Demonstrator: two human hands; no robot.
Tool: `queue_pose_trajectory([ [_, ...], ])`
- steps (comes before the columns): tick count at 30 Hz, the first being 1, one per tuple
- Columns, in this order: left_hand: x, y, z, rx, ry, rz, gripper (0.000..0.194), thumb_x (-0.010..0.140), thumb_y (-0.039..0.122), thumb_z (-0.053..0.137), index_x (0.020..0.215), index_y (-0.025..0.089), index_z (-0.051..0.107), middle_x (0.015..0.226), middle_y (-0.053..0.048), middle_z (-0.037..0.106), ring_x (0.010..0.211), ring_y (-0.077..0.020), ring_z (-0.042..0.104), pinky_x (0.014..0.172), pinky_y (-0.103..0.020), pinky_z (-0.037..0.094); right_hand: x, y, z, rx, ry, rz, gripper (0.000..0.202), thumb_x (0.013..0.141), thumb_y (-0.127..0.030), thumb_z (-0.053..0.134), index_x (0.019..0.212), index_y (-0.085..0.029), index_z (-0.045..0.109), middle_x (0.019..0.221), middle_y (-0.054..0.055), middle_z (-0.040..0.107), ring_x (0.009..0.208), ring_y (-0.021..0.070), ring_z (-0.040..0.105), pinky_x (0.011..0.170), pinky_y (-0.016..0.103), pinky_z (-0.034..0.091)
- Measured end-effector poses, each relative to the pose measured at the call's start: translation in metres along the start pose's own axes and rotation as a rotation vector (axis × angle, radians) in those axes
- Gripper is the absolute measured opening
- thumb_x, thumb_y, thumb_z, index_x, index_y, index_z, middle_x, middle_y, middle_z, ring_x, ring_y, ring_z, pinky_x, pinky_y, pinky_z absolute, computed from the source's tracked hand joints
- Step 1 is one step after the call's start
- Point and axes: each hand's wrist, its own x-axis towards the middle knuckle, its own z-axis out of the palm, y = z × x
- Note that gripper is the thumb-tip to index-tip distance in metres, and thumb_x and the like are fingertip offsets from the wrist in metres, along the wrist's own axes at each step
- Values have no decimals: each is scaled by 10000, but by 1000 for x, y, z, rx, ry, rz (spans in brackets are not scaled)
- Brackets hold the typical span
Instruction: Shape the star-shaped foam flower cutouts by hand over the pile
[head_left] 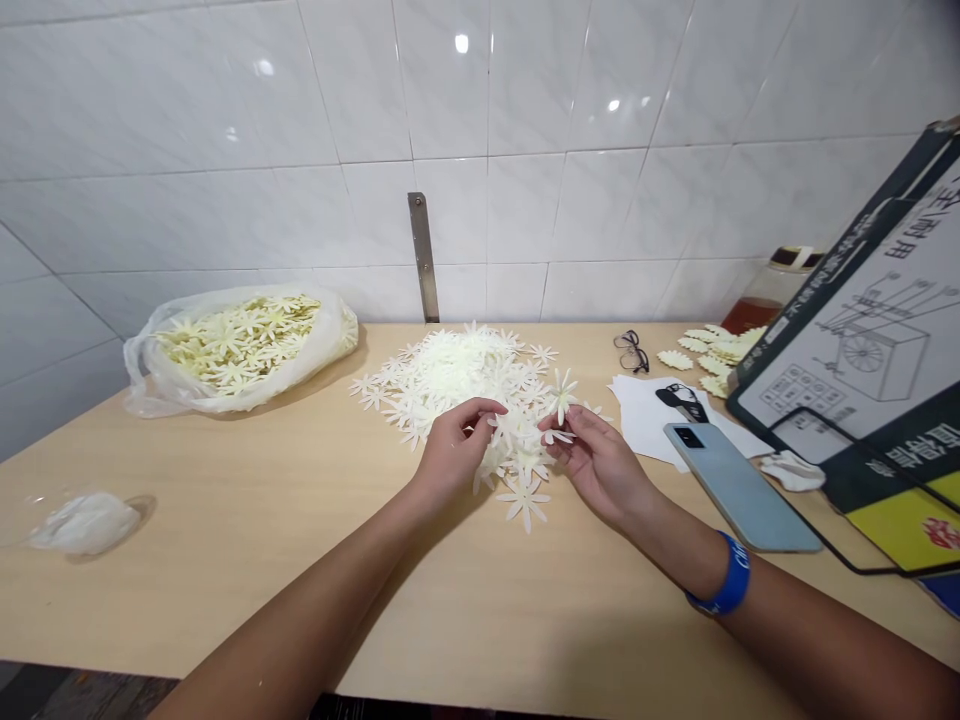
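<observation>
A loose heap of white, many-petalled flower cutouts lies on the table in front of me. My right hand is closed at the heap's right side. Its thumb and fingers pinch a pale flower cutout, which stands up above the fingertips, and another white one shows just below it. At the heap's front edge, my left hand is curled with thumb and forefinger close together. Whatever sits between those fingers blends into the white petals behind. One single flower cutout lies flat between my hands, nearest to me.
At the back left sits a plastic bag of yellowish flower cutouts. A small clear bag lies front left. To the right are glasses, white paper, a phone, leaf-shaped pieces, a jar and a leaning printed box.
</observation>
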Motion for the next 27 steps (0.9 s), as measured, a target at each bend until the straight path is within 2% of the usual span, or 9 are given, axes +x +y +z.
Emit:
queue_pose_trajectory([
  [4, 1, -2, 1, 38, 4, 16, 206, 841, 342, 569, 875, 190, 703, 788, -27, 681, 734, -156, 603, 690, -255, 450, -2, -2, 2, 63, -20, 46, 179, 789, -367, 752, 815, -224, 648, 918, 40, 724, 744, 144, 635, 666, 251, 544],
  [10, 2, -11, -1, 153, -30, 73, 252, 875, 246, 493, 958, 225, 729, 1021, -44, 725, 936, -199, 641, 838, -299, 470, -3, -4, 3, 66, -32, 23, 174, 799, -366, 740, 812, -230, 633, 970, 38, 736, 751, 143, 655, 663, 250, 548],
  [14, 0, -10, -3, 227, 9, 163, 269, 913, 257, 464, 994, 231, 719, 1260, -62, 644, 1202, -222, 554, 1034, -361, 394, -3, -3, 2, 38, -56, 23, 193, 801, -379, 738, 798, -238, 606, 969, 23, 744, 764, 138, 669, 710, 257, 556],
  [17, -2, -1, -3, 265, -13, 268, 259, 924, 318, 491, 1012, 243, 723, 1368, -66, 569, 1302, -234, 471, 1114, -398, 318, -3, -2, 2, 25, -78, 36, 195, 811, -389, 728, 808, -241, 600, 1000, 28, 747, 818, 143, 687, 770, 263, 562],
  [20, -3, 6, -2, 260, -107, 325, 219, 851, 365, 627, 1011, 262, 735, 1316, -75, 608, 1271, -256, 492, 1096, -405, 341, -3, -1, 2, 22, -84, 59, 204, 817, -405, 720, 823, -239, 602, 1010, 41, 748, 861, 156, 698, 813, 276, 564],
  [23, -5, 6, 1, 224, -181, 309, 188, 866, 355, 608, 935, 256, 752, 1106, -74, 706, 1094, -233, 600, 999, -359, 418, -2, 0, 1, 44, -85, 82, 202, 812, -396, 728, 835, -235, 607, 1005, 50, 746, 896, 161, 699, 829, 278, 564],
  [27, -6, 5, 3, 149, -149, 198, 245, 890, 365, 547, 840, 206, 726, 902, -52, 723, 889, -206, 636, 838, -289, 454, -1, 1, -1, 3, -54, 63, 211, 797, -400, 739, 830, -230, 618, 1001, 60, 737, 892, 188, 700, 815, 315, 573],
])
